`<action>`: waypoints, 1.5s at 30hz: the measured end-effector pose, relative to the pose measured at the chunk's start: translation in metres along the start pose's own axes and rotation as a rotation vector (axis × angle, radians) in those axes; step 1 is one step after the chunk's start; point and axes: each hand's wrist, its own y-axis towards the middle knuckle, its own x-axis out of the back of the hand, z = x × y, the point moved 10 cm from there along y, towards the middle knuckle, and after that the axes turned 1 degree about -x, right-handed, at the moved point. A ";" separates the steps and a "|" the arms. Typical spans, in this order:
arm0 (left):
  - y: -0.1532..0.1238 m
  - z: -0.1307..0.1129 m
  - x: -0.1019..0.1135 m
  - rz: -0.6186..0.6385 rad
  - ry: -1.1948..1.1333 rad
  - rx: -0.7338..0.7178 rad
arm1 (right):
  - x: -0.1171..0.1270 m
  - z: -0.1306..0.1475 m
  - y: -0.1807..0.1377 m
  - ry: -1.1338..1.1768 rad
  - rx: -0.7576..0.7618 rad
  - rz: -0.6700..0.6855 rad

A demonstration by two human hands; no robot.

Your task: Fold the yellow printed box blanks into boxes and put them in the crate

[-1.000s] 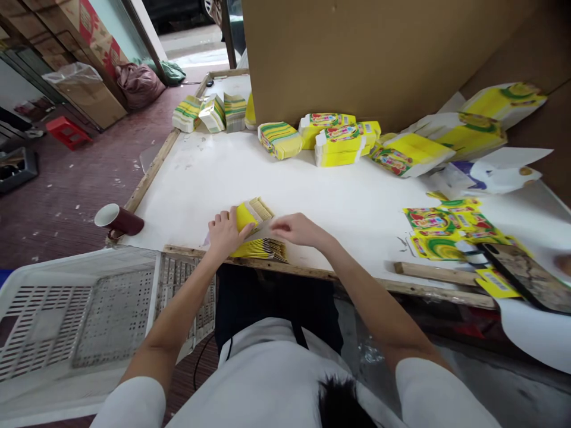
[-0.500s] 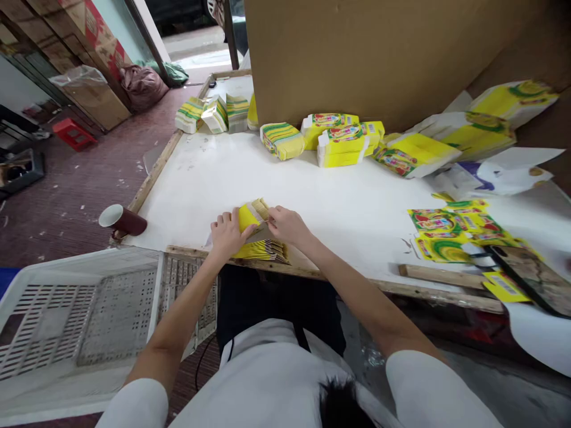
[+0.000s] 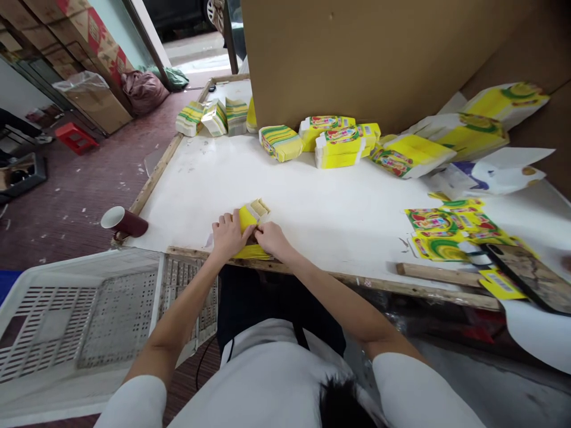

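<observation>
At the table's front edge, a stack of yellow folded cartons [image 3: 247,217] lies tilted, its pale flap ends facing up and right. My left hand [image 3: 226,236] wraps over the left side of this stack, the thumb pressed along its near side. Close to that thumb, my right hand [image 3: 271,239] is closed in a pinch against the near side of the stack. What its fingertips hold is hidden. Below both hands, more yellow cartons [image 3: 253,252] lie fanned out along the wooden edge, partly covered by the right hand.
Bundles of yellow cartons [image 3: 341,145] line the cardboard wall [image 3: 357,59] at the back. Flat printed cartons [image 3: 435,222], a phone [image 3: 530,276] and a wooden stick [image 3: 439,274] lie right. A dark red mug [image 3: 129,223] lies at the left edge, above white crates [image 3: 49,351].
My right hand has moved from the stack's right end down and left to its near side, close to the left thumb. My left hand stays on the stack.
</observation>
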 end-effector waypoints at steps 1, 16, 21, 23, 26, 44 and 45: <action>0.000 0.000 0.000 -0.001 0.002 -0.004 | -0.001 0.002 -0.001 0.017 0.007 0.012; 0.006 0.009 -0.003 0.083 -0.108 0.052 | 0.030 -0.020 0.002 0.072 0.193 -0.026; 0.004 0.007 0.000 0.028 -0.075 0.051 | 0.030 -0.015 0.014 0.061 0.226 -0.035; 0.004 0.007 0.001 0.016 -0.065 0.051 | 0.031 -0.013 0.016 0.052 0.254 -0.033; 0.004 0.007 0.001 0.025 -0.068 0.062 | 0.030 -0.014 0.009 0.043 0.293 0.017; 0.002 0.005 0.002 0.028 -0.048 0.057 | 0.041 -0.031 0.009 -0.108 0.312 -0.283; 0.002 0.005 0.002 0.029 -0.051 0.053 | 0.041 -0.030 0.009 -0.137 0.322 -0.308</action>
